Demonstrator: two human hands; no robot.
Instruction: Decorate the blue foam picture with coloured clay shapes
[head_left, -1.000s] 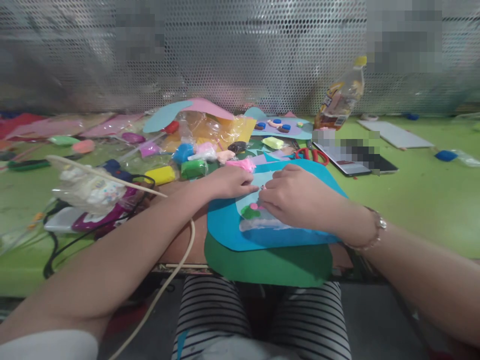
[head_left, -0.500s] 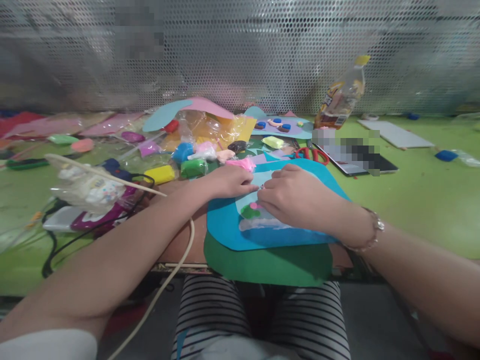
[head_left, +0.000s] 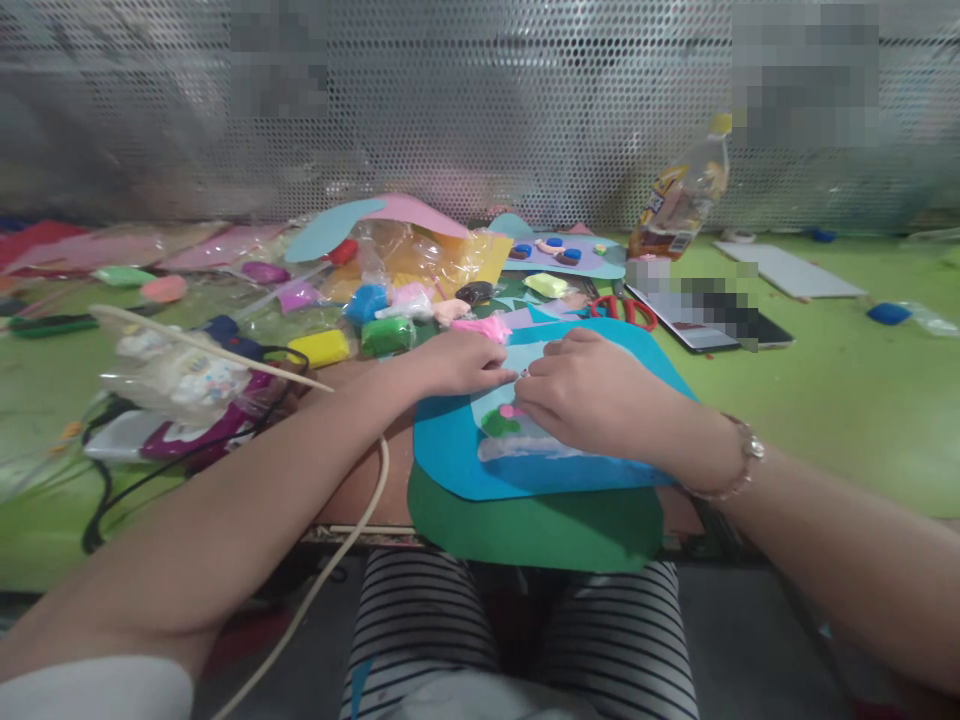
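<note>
A perforated metal screen filled the top of the frame, and a green surface spread below it, crowded at upper left and centre with clay packs, plastic bags and coloured paper. At lower centre a green sheet hung over the near edge of the surface, with a blue sheet lying on top of it.

The left hand came in from the lower left and the right hand from the lower right. They met at mid-frame over a light-blue card that lay on the blue sheet. Both hands were curled, knuckles up, with their fingertips touching at one spot on the card. I could not tell whether either one pinched a bit of clay, as the tips were hidden.

Just below that spot, a green clay blob and a pink bit sat on the card above a pale strip.

Work this fine probably called for light fingertip pressure, the left hand pinning the card flat so the loose sheets did not slide, and the right wrist held clear of the clay already laid.
</note>
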